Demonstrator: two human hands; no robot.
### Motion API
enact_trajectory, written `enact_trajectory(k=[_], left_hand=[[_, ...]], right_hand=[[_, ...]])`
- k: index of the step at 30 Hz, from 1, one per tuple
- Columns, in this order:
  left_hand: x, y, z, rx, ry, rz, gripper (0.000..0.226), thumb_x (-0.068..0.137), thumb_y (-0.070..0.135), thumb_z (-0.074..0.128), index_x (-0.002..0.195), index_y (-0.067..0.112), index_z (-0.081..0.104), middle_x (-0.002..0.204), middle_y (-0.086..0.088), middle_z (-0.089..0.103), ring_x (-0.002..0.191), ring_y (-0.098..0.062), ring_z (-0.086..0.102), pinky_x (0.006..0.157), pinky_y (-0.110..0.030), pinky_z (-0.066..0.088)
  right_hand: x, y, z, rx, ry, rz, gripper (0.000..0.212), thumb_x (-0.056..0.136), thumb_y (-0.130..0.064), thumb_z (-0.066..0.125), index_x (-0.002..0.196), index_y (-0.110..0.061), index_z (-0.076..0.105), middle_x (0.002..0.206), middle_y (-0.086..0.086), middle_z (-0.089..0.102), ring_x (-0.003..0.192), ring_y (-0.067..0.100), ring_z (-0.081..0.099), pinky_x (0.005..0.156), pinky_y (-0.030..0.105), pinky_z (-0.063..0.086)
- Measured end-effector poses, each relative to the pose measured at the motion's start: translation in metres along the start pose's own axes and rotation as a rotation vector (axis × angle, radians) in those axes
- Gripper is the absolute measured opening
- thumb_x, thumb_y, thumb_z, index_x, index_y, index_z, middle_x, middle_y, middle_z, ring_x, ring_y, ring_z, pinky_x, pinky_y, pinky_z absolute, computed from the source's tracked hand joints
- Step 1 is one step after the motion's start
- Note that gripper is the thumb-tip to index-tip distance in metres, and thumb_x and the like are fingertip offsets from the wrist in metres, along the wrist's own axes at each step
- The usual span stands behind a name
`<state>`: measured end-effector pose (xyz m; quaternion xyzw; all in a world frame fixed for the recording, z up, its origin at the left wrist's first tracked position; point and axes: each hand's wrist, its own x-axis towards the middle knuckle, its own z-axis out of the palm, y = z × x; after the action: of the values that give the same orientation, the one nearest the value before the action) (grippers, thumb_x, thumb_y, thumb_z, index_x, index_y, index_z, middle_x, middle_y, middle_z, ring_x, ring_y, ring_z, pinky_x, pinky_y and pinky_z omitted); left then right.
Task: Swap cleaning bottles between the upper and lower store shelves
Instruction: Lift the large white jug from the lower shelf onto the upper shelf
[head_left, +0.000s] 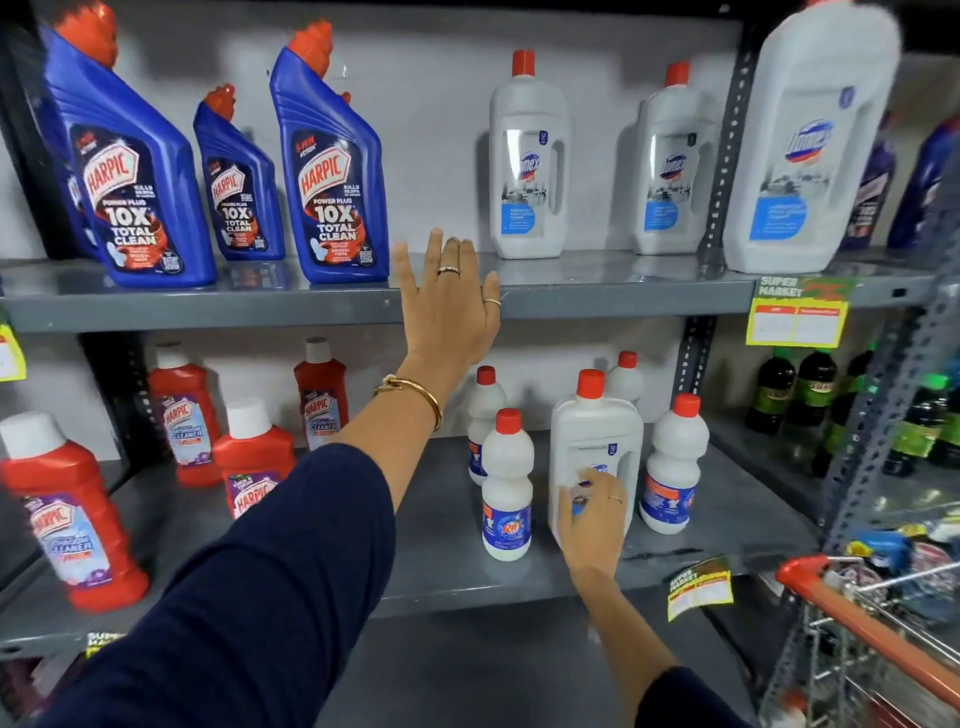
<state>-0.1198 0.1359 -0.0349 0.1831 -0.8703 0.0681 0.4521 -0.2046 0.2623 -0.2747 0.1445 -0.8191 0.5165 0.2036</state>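
Right now my left hand (449, 306) is raised flat in front of the upper shelf (623, 293), fingers spread and holding nothing, its palm over the shelf's front edge in the gap between the blue bottles (332, 171) and the white bottles (527, 161). My right hand (592, 514) is down on the lower shelf (441, 545), fingers wrapped across the front of a big white jug (597, 431) with a red cap, which stands upright near the shelf's front edge. Small white bottles (506, 488) with red caps stand around the jug, one just beside it on the left, one just to its right, others behind. Toward the left end of the lower shelf stand red bottles (70, 514) with white caps. At the right end of the upper shelf, close to the front edge, stands another large white jug (810, 140). A shopping cart (872, 613) with an orange handle sits at the lower right, beside the shelving.
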Motion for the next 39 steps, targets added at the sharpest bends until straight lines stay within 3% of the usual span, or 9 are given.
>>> enact_trajectory(k=[7, 15, 19, 25, 30, 36, 39], left_hand=[[0.006, 0.023, 0.008, -0.072, 0.004, 0.095, 0.05, 0.095, 0.032, 0.033, 0.134, 0.001, 0.034, 0.144, -0.017, 0.039, 0.139, -0.029, 0.021, 0.113, -0.05, -0.004], [0.006, 0.024, 0.019, 0.039, 0.074, 0.127, 0.06, 0.09, 0.04, 0.019, 0.132, 0.002, 0.038, 0.139, -0.016, 0.047, 0.136, -0.032, 0.028, 0.112, -0.054, 0.006], [0.006, 0.023, 0.021, 0.055, 0.081, 0.132, 0.06, 0.09, 0.04, 0.016, 0.135, 0.004, 0.033, 0.142, -0.015, 0.043, 0.138, -0.033, 0.024, 0.112, -0.055, 0.007], [0.006, 0.022, 0.024, 0.051, 0.086, 0.14, 0.06, 0.091, 0.04, 0.016, 0.137, 0.004, 0.031, 0.143, -0.015, 0.042, 0.137, -0.034, 0.024, 0.112, -0.054, 0.006], [0.006, 0.022, 0.022, 0.059, 0.072, 0.143, 0.062, 0.09, 0.041, 0.012, 0.137, 0.004, 0.03, 0.143, -0.015, 0.041, 0.138, -0.033, 0.023, 0.112, -0.053, 0.007], [0.005, 0.022, 0.018, 0.046, 0.029, 0.148, 0.061, 0.091, 0.04, 0.013, 0.138, 0.005, 0.027, 0.146, -0.014, 0.037, 0.139, -0.031, 0.02, 0.113, -0.053, 0.005], [0.004, 0.021, 0.014, 0.004, 0.01, 0.169, 0.056, 0.095, 0.039, 0.02, 0.142, 0.008, 0.019, 0.15, -0.013, 0.029, 0.14, -0.031, 0.017, 0.113, -0.052, 0.006]], right_hand=[[0.014, 0.012, -0.013, 0.031, -0.009, 0.101, 0.07, 0.073, -0.028, 0.074, 0.126, -0.005, 0.036, 0.128, 0.019, 0.046, 0.118, 0.034, 0.044, 0.098, 0.048, 0.045], [0.017, 0.016, 0.004, 0.043, 0.02, 0.125, 0.1, 0.058, -0.046, 0.08, 0.134, -0.012, 0.025, 0.132, 0.016, 0.049, 0.121, 0.034, 0.047, 0.101, 0.051, 0.043], [0.021, 0.015, 0.01, 0.096, 0.084, 0.122, 0.091, 0.054, -0.039, 0.084, 0.127, -0.013, 0.035, 0.123, 0.013, 0.057, 0.111, 0.03, 0.055, 0.094, 0.041, 0.046], [0.02, 0.011, 0.011, 0.194, 0.111, 0.157, 0.084, 0.053, -0.021, 0.087, 0.122, -0.008, 0.039, 0.118, 0.018, 0.056, 0.107, 0.033, 0.055, 0.088, 0.037, 0.047], [0.008, -0.001, 0.001, 0.221, 0.146, 0.091, 0.084, 0.055, -0.019, 0.087, 0.123, -0.009, 0.039, 0.119, 0.019, 0.055, 0.108, 0.033, 0.055, 0.089, 0.043, 0.049], [0.011, -0.048, -0.04, 0.356, 0.279, -0.002, 0.092, 0.052, -0.019, 0.088, 0.127, -0.009, 0.036, 0.122, 0.017, 0.052, 0.109, 0.024, 0.051, 0.09, 0.026, 0.046], [0.025, -0.087, -0.071, 0.41, 0.355, -0.086, 0.096, 0.05, -0.018, 0.089, 0.129, -0.006, 0.035, 0.123, 0.018, 0.048, 0.109, 0.019, 0.046, 0.09, 0.014, 0.037]])
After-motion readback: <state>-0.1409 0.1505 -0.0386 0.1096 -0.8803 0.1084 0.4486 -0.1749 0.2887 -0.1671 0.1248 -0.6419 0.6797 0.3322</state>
